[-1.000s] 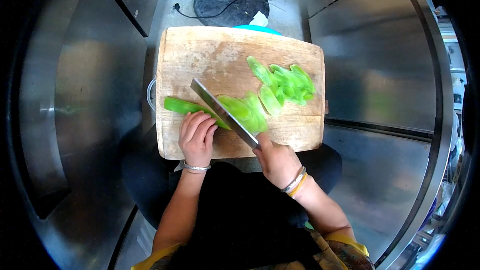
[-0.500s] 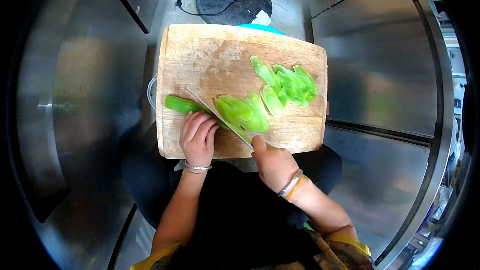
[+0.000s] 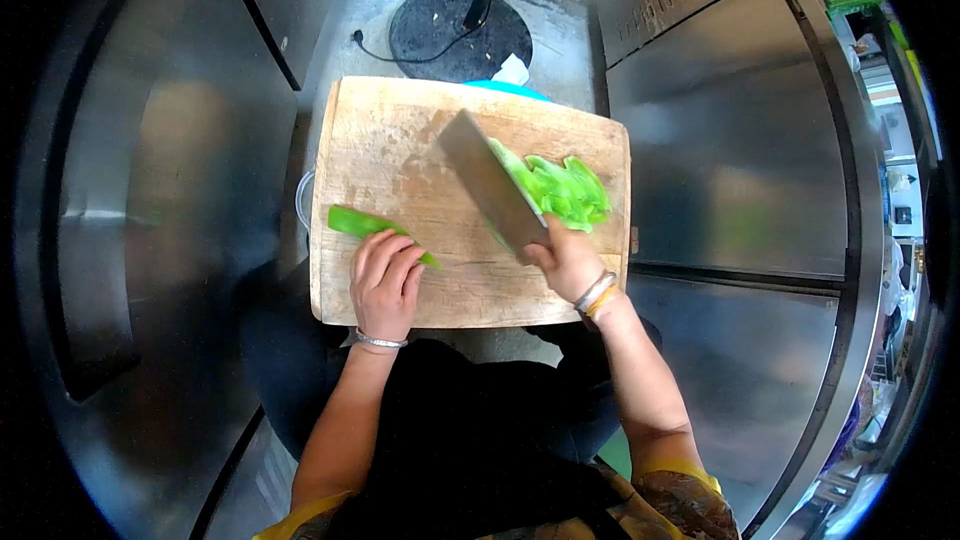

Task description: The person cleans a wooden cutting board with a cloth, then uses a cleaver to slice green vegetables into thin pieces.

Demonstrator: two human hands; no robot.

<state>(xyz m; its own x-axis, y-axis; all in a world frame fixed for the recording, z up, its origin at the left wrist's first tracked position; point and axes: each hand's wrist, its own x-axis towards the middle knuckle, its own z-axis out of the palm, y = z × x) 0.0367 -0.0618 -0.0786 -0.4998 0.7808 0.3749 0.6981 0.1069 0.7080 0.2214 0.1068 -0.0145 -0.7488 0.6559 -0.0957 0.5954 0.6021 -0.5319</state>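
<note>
On a wooden cutting board (image 3: 390, 140) lies a green vegetable piece (image 3: 352, 221), slanting across the left part. My left hand (image 3: 385, 270) presses on it with curled fingers. My right hand (image 3: 570, 260) is closed round the handle of a cleaver (image 3: 490, 185), whose broad blade is tilted flat and slightly blurred over the board's middle. Thin green slices (image 3: 570, 190) lie in a pile on the right side, just beyond the blade, which covers some of them.
Steel cabinet fronts stand at the left (image 3: 190, 190) and right (image 3: 730, 150). Behind the board are a round black base (image 3: 450, 35) with a pole, a black cable with a plug, and the edge of a blue object (image 3: 505, 89). Shelves with goods show at far right.
The cleaver has moved right and away from the green piece, its blade turning flatter. The slices beside the piece have left their place near the middle. My left hand stays on the piece.
</note>
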